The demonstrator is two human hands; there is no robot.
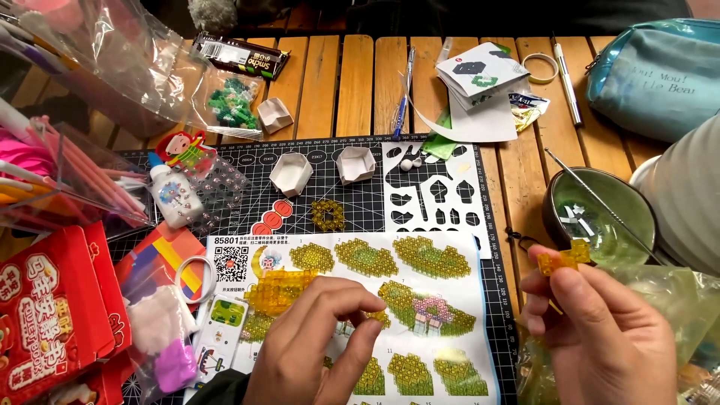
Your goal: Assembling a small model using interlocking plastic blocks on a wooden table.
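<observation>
We had the instruction sheet on the cutting mat, two paper trays behind it, bowl right.

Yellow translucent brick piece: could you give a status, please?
Right hand pinches yellow translucent brick piece. Left hand rests on printed instruction sheet. Nothing between.

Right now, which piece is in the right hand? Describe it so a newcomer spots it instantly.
Start at the green bowl on the wooden slat table, at the right. Just below its near rim, the right hand pinches a small yellow translucent brick cluster at its fingertips. Unlike the larger yellow build lying on the instruction sheet by the left hand, it is held in the air.
</observation>
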